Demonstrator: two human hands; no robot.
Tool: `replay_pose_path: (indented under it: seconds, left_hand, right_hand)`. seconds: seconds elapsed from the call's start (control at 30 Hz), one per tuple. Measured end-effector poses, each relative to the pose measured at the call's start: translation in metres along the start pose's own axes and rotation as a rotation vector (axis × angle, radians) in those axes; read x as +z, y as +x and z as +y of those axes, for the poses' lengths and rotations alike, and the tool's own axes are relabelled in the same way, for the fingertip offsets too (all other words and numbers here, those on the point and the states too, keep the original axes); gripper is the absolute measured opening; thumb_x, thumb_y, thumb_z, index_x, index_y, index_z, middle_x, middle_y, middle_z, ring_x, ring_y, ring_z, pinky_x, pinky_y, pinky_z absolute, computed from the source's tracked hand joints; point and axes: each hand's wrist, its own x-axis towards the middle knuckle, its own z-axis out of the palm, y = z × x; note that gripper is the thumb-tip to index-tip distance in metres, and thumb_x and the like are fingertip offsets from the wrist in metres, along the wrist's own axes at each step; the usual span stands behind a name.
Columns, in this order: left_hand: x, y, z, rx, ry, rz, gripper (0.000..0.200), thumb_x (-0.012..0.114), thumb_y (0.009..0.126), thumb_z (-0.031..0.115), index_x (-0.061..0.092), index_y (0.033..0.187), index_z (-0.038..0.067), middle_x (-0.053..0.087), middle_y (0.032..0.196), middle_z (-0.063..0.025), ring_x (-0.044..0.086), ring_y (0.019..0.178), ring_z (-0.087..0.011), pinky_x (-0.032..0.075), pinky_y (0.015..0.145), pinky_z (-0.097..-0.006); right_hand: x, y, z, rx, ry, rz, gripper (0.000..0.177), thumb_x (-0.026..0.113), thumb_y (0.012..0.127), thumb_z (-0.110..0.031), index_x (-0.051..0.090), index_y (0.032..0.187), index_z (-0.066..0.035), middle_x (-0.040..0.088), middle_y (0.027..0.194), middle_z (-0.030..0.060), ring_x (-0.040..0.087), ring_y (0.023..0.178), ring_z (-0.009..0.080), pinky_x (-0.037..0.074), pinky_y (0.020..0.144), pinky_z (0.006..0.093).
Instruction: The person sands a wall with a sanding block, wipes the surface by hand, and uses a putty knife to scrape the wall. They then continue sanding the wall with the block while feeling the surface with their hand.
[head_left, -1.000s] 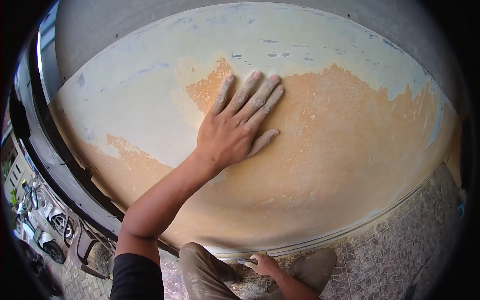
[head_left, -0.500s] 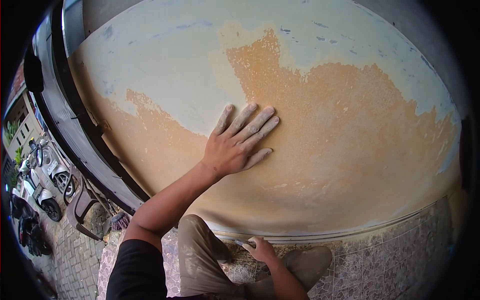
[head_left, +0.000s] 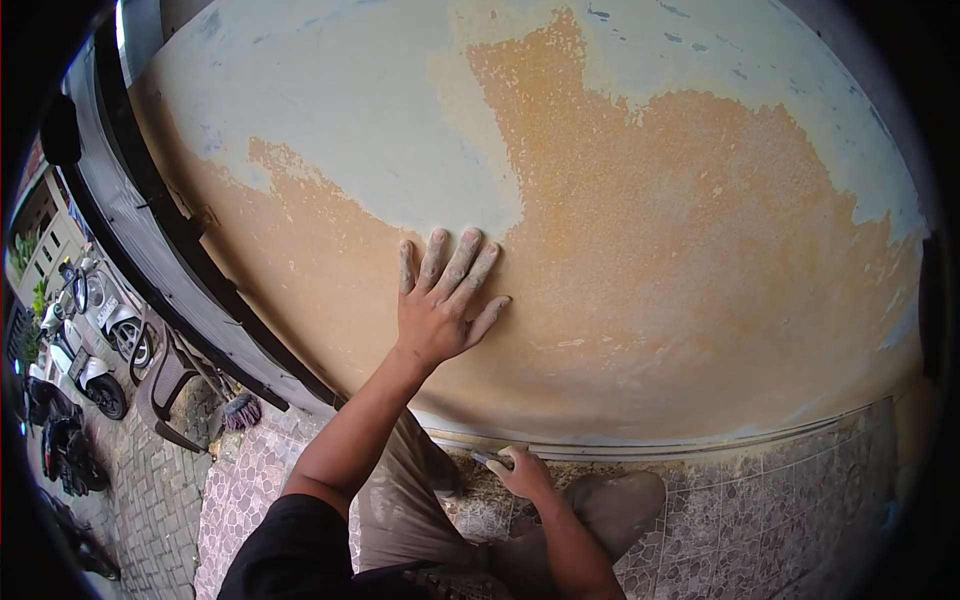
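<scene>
My left hand [head_left: 447, 300] lies on the wall [head_left: 620, 280] with its fingers spread and coated in pale dust. It rests on the orange area, fingertips right at the lower edge of a bluish-white paint area [head_left: 350, 120]. Low down near the foot of the wall, my right hand [head_left: 521, 474] is closed around a small grey hand tool [head_left: 488, 460]. Its short end sticks out to the left of the fingers; the rest is hidden in the grip. Ragged borders run between the orange and pale areas.
A dark-framed panel [head_left: 190, 240] curves along the wall's left side. Behind it are a brown plastic chair [head_left: 165, 385], a brush head [head_left: 241, 411] and parked scooters [head_left: 85, 370]. Patterned tiles [head_left: 730, 520] cover the floor under my bent legs [head_left: 410, 510].
My left hand has slid down and left across the wall, fingers still spread. The view has tipped lower, so the wall sits higher. My right hand keeps its hold on the tool.
</scene>
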Motion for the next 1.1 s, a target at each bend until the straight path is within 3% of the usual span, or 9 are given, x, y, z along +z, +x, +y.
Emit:
replay_pose_path:
  seconds: [0.27, 0.33, 0.53, 0.83, 0.9, 0.93, 1.0, 1.03, 1.1]
  left_hand:
    - [-0.005, -0.015, 0.007, -0.069, -0.045, -0.037, 0.067, 0.071, 0.089, 0.044, 0.051, 0.149, 0.021, 0.042, 0.159, -0.0058, 0.024, 0.153, -0.0344, 0.005, 0.123, -0.0583]
    - [-0.014, -0.01, 0.016, -0.105, -0.127, -0.055, 0.074, 0.075, 0.086, 0.037, 0.048, 0.15, 0.012, 0.037, 0.16, -0.0172, 0.019, 0.153, -0.0408, 0.002, 0.122, -0.0598]
    - [-0.026, 0.009, 0.039, -0.205, -0.181, -0.056, 0.077, 0.076, 0.086, 0.038, 0.045, 0.153, 0.014, 0.027, 0.164, -0.0192, 0.013, 0.154, -0.0424, -0.001, 0.121, -0.0622]
    - [-0.026, 0.004, 0.028, -0.148, -0.112, -0.117, 0.073, 0.076, 0.086, 0.039, 0.048, 0.151, 0.021, 0.029, 0.164, -0.0186, 0.015, 0.154, -0.0422, 0.002, 0.121, -0.063]
    - [-0.027, 0.001, 0.025, -0.133, -0.112, -0.132, 0.073, 0.076, 0.086, 0.039, 0.049, 0.151, 0.021, 0.03, 0.164, -0.0182, 0.016, 0.154, -0.0417, 0.003, 0.121, -0.0628]
    - [-0.028, 0.0, 0.023, -0.123, -0.101, -0.15, 0.073, 0.077, 0.085, 0.038, 0.05, 0.151, 0.022, 0.03, 0.164, -0.0177, 0.017, 0.154, -0.0411, 0.004, 0.121, -0.0626]
    - [-0.035, 0.002, 0.014, -0.089, -0.134, -0.135, 0.072, 0.078, 0.084, 0.036, 0.051, 0.149, 0.023, 0.033, 0.163, -0.0162, 0.018, 0.154, -0.0398, 0.005, 0.122, -0.0615]
    - [-0.039, 0.002, 0.007, -0.041, -0.116, -0.147, 0.072, 0.078, 0.083, 0.035, 0.052, 0.149, 0.023, 0.034, 0.162, -0.0157, 0.019, 0.153, -0.0393, 0.005, 0.122, -0.0608]
    - [-0.046, 0.01, -0.006, 0.024, -0.096, -0.155, 0.073, 0.08, 0.081, 0.031, 0.052, 0.148, 0.023, 0.036, 0.161, -0.0141, 0.02, 0.153, -0.0382, 0.005, 0.123, -0.0594]
  right_hand:
    - [-0.001, 0.0, -0.004, 0.011, 0.002, -0.021, 0.055, 0.07, 0.089, -0.053, 0.07, 0.114, -0.003, 0.072, 0.112, 0.0188, 0.068, 0.105, 0.0371, 0.052, 0.091, 0.0447]
    - [0.0, 0.002, -0.003, 0.014, 0.0, -0.021, 0.055, 0.07, 0.089, -0.052, 0.07, 0.114, -0.003, 0.072, 0.112, 0.0185, 0.068, 0.105, 0.0369, 0.052, 0.091, 0.0445]
    - [0.002, 0.002, 0.0, 0.017, -0.023, -0.03, 0.055, 0.07, 0.089, -0.052, 0.07, 0.115, -0.004, 0.073, 0.11, 0.018, 0.068, 0.105, 0.0365, 0.053, 0.09, 0.0441]
    - [0.006, 0.006, 0.01, 0.077, 0.019, -0.052, 0.056, 0.067, 0.088, -0.056, 0.07, 0.116, -0.008, 0.072, 0.113, 0.0195, 0.067, 0.106, 0.0391, 0.052, 0.091, 0.0478]
    - [0.006, 0.006, 0.012, 0.041, 0.076, 0.015, 0.054, 0.067, 0.092, -0.052, 0.069, 0.118, -0.006, 0.073, 0.1, 0.0171, 0.071, 0.09, 0.0319, 0.053, 0.081, 0.0426]
    - [0.001, 0.003, 0.008, 0.057, 0.083, 0.038, 0.054, 0.067, 0.092, -0.052, 0.069, 0.118, -0.006, 0.073, 0.1, 0.0171, 0.071, 0.09, 0.0319, 0.053, 0.081, 0.0426]
    - [-0.015, 0.004, 0.0, 0.108, 0.636, 0.165, 0.05, 0.065, 0.097, -0.047, 0.066, 0.122, -0.004, 0.068, 0.085, 0.0087, 0.063, 0.073, 0.0188, 0.049, 0.069, 0.0353]
    - [-0.04, -0.004, -0.023, 0.126, 0.812, 0.235, 0.046, 0.061, 0.102, -0.04, 0.062, 0.128, -0.002, 0.06, 0.08, 0.0001, 0.052, 0.069, 0.0109, 0.043, 0.062, 0.0316]
    - [-0.085, -0.007, -0.047, -0.006, 0.852, 0.411, 0.045, 0.06, 0.103, -0.036, 0.058, 0.133, -0.002, 0.062, 0.102, 0.0032, 0.055, 0.086, 0.0106, 0.047, 0.076, 0.0279]
